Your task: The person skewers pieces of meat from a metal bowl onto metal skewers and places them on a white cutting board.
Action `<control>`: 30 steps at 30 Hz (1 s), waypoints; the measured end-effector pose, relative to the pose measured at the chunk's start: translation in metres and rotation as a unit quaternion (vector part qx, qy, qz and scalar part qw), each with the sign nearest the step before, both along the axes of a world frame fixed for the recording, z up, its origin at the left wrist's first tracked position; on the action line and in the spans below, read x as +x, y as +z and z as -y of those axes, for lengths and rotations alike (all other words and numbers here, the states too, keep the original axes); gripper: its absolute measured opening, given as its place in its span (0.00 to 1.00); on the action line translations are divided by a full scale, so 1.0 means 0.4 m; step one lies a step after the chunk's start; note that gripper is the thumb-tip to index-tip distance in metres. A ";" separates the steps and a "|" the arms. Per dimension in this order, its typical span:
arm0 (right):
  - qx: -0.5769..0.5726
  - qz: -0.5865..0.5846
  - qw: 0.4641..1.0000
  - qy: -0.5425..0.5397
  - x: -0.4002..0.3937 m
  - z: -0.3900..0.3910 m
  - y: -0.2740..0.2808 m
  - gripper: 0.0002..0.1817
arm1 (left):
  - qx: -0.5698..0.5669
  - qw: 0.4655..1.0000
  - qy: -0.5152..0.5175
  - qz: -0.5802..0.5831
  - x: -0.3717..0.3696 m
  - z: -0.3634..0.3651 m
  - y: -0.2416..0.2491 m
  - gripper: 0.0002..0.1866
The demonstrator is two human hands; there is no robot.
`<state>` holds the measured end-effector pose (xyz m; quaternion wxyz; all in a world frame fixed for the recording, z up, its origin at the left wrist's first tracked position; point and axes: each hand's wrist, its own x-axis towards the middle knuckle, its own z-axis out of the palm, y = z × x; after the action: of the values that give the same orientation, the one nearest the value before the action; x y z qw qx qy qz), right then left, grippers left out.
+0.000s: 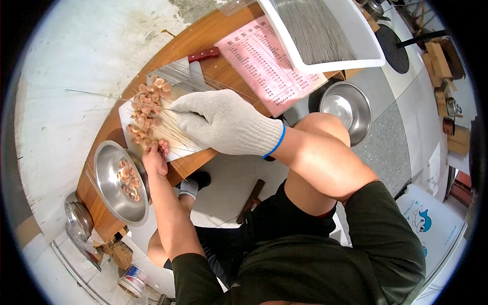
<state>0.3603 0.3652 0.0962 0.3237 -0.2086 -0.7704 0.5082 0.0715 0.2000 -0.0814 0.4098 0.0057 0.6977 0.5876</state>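
Observation:
My right hand, in a light knitted glove with a blue cuff, pinches a thin metal skewer that points left above the white board. Bare, my left hand is closed at the board's near edge, its fingertips on a pink meat piece. Between the hands and the wall, skewered pieces lie in a row, their sticks fanned toward the glove. More loose metal skewers rest at the board's far end. Left of my left hand, a steel bowl holds loose pieces.
A red-handled knife and a pink printed sheet lie on the wooden table. Beyond them is a white tub of metal skewers. A steel basin stands at the right, past my knee. Stacked bowls are at the lower left.

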 end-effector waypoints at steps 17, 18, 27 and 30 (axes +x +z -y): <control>0.084 0.005 0.996 -0.003 0.007 -0.006 -0.002 0.16 | 0.013 1.000 -0.003 -0.026 -0.003 0.020 -0.004 0.09; 0.109 -0.001 0.994 -0.001 0.007 -0.008 -0.004 0.16 | 0.010 1.000 -0.002 -0.027 -0.001 0.019 -0.001 0.10; 0.055 0.031 0.998 -0.002 0.011 -0.003 0.008 0.15 | -0.002 0.998 0.029 -0.064 0.019 0.020 0.016 0.09; 0.092 0.022 0.996 0.004 0.011 -0.004 0.003 0.15 | -0.004 0.995 0.040 -0.090 0.026 0.026 0.008 0.08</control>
<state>0.3646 0.3668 0.0974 0.3225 -0.1862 -0.8216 0.4316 0.0819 0.1895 -0.0783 0.3217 0.0291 0.7334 0.5982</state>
